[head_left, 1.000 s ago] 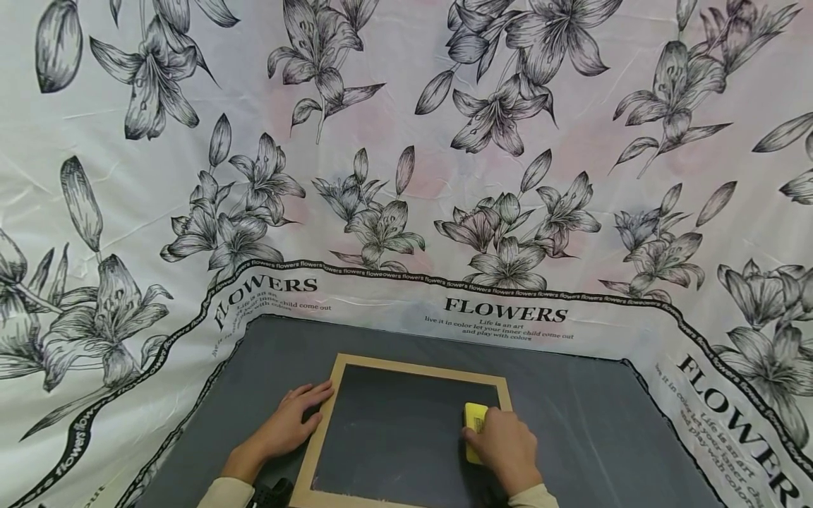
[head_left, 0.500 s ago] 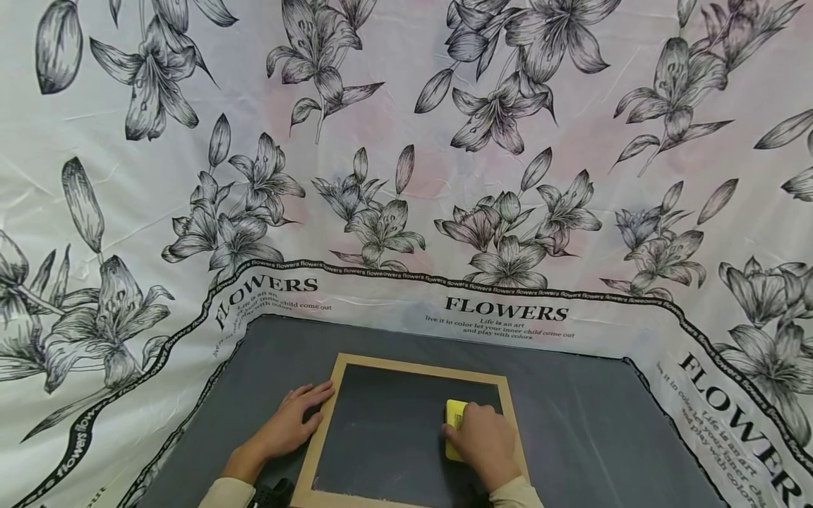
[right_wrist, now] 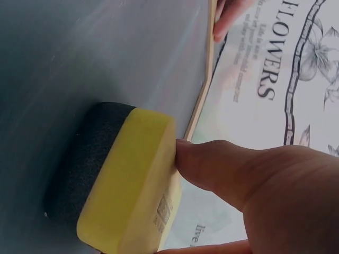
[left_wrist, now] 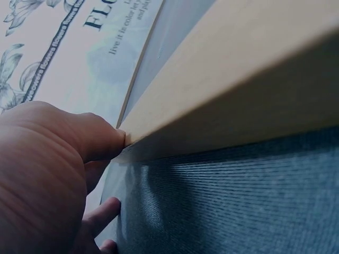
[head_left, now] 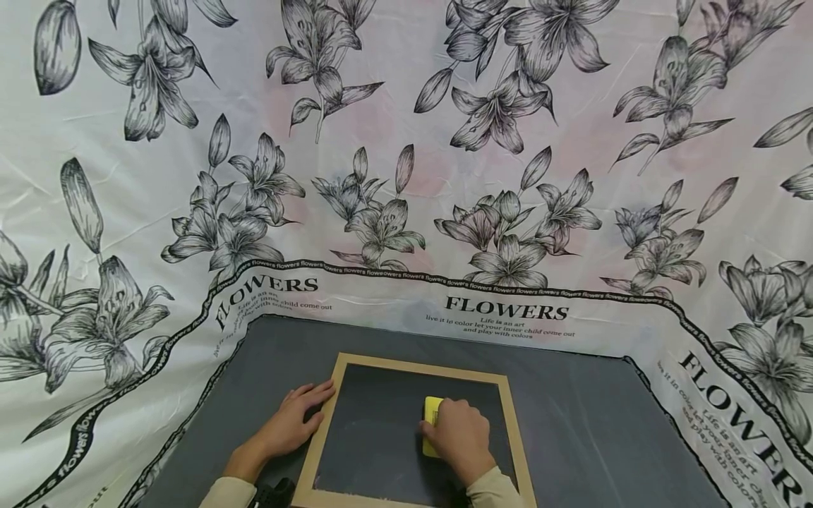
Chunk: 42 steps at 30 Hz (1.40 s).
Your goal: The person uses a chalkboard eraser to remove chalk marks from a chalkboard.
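Note:
A small chalkboard [head_left: 375, 437] with a light wooden frame lies on the dark grey tabletop. My right hand [head_left: 459, 436] grips a yellow board eraser [head_left: 430, 408] right of the board's middle. In the right wrist view, the eraser [right_wrist: 124, 180] has its black felt side against the dark board, and my thumb presses on the yellow body. At the board's left edge, my left hand [head_left: 287, 425] touches the wooden frame with fairly straight fingers. The left wrist view shows the thumb against the frame's side [left_wrist: 212, 90], other fingers lower down by the grey cloth. Faint pale marks show on the board.
White fabric [head_left: 381, 212] printed with black lilies and the word FLOWERS hangs behind and to both sides of the tabletop [head_left: 591, 423]. A black strap-like object [head_left: 274, 492] is near my left wrist, partly cut off by the lower edge.
My right hand has slid the eraser leftward across the board, from near the right frame toward the middle. The left hand and the board have stayed in place.

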Each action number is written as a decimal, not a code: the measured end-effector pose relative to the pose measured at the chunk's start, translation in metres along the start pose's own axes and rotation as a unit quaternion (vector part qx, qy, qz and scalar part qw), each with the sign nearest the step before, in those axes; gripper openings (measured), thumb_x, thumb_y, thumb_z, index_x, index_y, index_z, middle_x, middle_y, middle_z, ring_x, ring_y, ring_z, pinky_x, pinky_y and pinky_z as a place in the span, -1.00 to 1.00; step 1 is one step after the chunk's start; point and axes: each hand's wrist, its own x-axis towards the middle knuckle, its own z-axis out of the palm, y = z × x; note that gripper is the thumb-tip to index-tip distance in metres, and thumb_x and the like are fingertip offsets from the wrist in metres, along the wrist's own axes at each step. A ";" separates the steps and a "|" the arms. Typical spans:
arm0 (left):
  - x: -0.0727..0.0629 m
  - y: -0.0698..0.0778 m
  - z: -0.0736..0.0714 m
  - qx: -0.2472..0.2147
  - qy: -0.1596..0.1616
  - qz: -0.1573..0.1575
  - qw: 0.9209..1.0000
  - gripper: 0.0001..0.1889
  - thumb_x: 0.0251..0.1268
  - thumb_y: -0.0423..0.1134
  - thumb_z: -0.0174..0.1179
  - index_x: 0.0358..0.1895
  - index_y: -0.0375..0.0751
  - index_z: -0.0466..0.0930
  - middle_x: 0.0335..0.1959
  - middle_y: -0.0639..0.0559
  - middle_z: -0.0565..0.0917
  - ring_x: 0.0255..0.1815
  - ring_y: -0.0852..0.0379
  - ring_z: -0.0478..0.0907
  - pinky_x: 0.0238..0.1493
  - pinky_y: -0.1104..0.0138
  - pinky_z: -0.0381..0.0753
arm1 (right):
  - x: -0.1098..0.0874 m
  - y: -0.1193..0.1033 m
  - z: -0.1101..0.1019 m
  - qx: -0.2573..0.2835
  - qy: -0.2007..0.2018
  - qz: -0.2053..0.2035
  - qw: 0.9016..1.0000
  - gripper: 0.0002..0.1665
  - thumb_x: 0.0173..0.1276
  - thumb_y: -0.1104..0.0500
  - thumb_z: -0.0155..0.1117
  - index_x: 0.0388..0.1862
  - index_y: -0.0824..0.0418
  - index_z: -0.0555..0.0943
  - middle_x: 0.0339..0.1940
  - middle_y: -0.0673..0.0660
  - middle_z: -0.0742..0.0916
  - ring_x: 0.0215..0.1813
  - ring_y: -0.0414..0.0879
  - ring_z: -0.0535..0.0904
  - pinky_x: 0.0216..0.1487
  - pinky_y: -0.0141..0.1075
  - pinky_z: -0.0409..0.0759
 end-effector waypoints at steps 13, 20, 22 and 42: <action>-0.005 -0.001 0.006 -0.001 -0.005 -0.006 1.000 -0.46 0.65 -0.34 0.20 0.61 -0.27 0.48 0.72 -0.20 0.37 0.72 -0.54 0.14 0.63 -0.56 -0.12 | -0.004 -0.022 0.013 0.003 0.001 -0.020 1.000 -0.43 0.27 -0.27 0.64 -0.41 0.21 0.70 -0.59 0.06 0.58 -0.55 -0.05 0.48 -0.54 -0.15 0.49; -0.007 -0.001 0.008 -0.006 -0.008 -0.010 1.000 -0.46 0.65 -0.35 0.20 0.61 -0.26 0.48 0.72 -0.19 0.36 0.73 -0.53 0.13 0.63 -0.56 -0.14 | -0.007 -0.030 0.018 0.005 0.004 -0.030 1.000 -0.43 0.26 -0.28 0.65 -0.43 0.20 0.71 -0.60 0.05 0.58 -0.57 -0.05 0.47 -0.54 -0.14 0.50; -0.007 -0.001 0.008 -0.007 -0.010 -0.011 1.000 -0.46 0.65 -0.35 0.19 0.61 -0.26 0.48 0.73 -0.19 0.35 0.73 -0.54 0.12 0.63 -0.56 -0.15 | -0.008 -0.032 0.018 0.006 0.006 -0.034 0.999 -0.43 0.26 -0.27 0.65 -0.45 0.19 0.69 -0.61 0.06 0.58 -0.58 -0.05 0.47 -0.55 -0.14 0.50; 0.003 0.000 0.005 0.015 0.010 0.000 1.000 -0.45 0.64 -0.39 0.18 0.61 -0.30 0.48 0.71 -0.22 0.36 0.70 -0.56 0.16 0.61 -0.58 -0.09 | 0.002 -0.048 0.015 0.005 0.012 -0.044 0.999 -0.41 0.29 -0.27 0.64 -0.24 0.26 0.77 -0.54 0.07 0.63 -0.53 -0.05 0.50 -0.50 -0.16 0.56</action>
